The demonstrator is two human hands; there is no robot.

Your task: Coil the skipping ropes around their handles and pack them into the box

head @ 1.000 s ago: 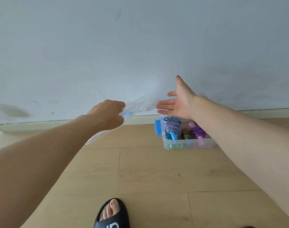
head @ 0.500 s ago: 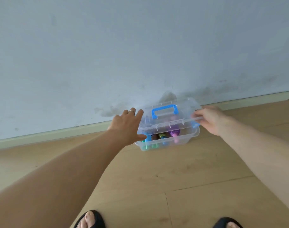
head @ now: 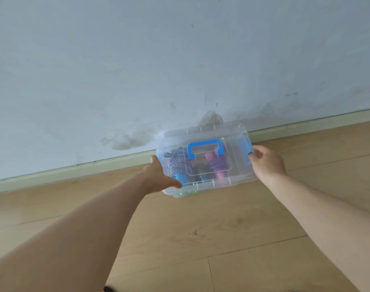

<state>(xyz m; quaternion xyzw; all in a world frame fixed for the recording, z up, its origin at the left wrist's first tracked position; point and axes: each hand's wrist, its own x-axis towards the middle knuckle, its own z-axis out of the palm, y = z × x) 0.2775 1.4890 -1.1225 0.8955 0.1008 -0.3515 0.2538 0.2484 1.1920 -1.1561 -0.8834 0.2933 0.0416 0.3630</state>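
head view, box (head: 238, 182) between both hands' fingers (head: 253, 153)

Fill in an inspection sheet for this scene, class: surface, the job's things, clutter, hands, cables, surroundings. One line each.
Surface: wooden plank floor, bare around the box.
Job's things: clear plastic box on the floor by the wall, lid on, blue carry handle on top; coiled skipping ropes show through it.
Clutter: nothing seen.
Hands: left hand holds the box's left end, thumb on the lid; right hand grips the right end at the blue latch.
Cables: nothing seen.
Surroundings: pale wall with stains low down, light skirting board; a dark sliver at the bottom edge, too little to identify.
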